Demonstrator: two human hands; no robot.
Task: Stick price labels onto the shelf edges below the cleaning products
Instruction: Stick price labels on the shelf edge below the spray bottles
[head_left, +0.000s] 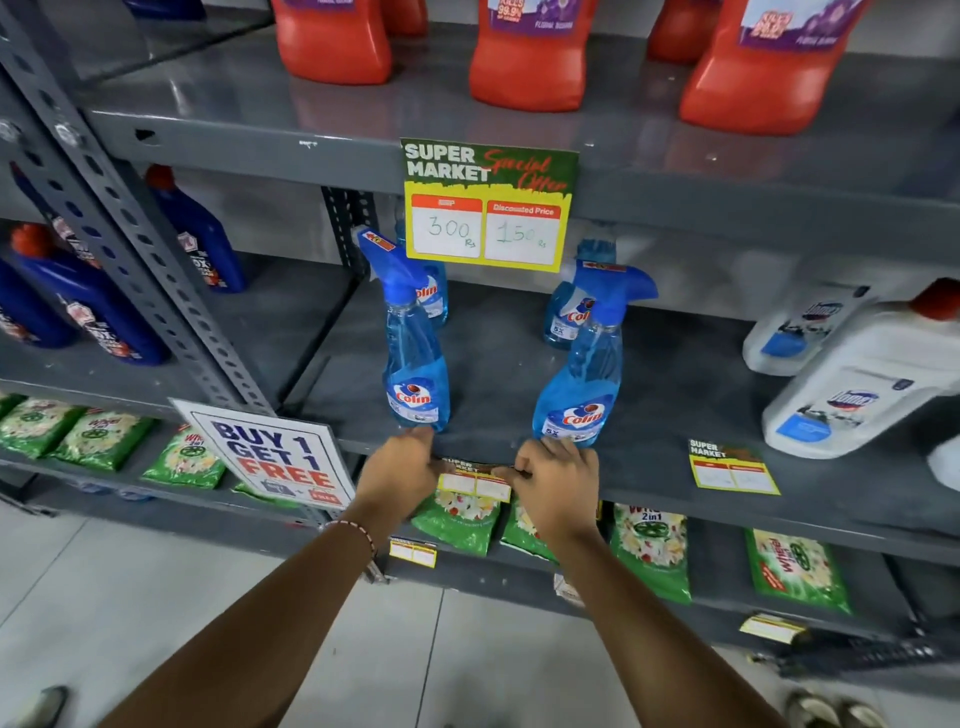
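Note:
A small yellow and green price label (474, 483) lies against the front edge of the grey middle shelf (649, 480), below two blue Colin spray bottles (413, 358) (582, 384). My left hand (400, 475) holds the label's left end and my right hand (558, 486) pinches its right end. A second label (732, 467) lies flat on the same shelf further right. On the shelf edge above hangs a large "Super Market Special Offer" label (488, 205) marked 300 and 150.
Red bottles (527, 52) stand on the top shelf, white jugs (857, 384) at the right, dark blue bottles (88, 306) at the left. A "Buy 1 Get 1 Free" sign (270, 457) hangs left of my hands. Green detergent packets (649, 551) fill the lower shelf, which carries small labels (413, 553).

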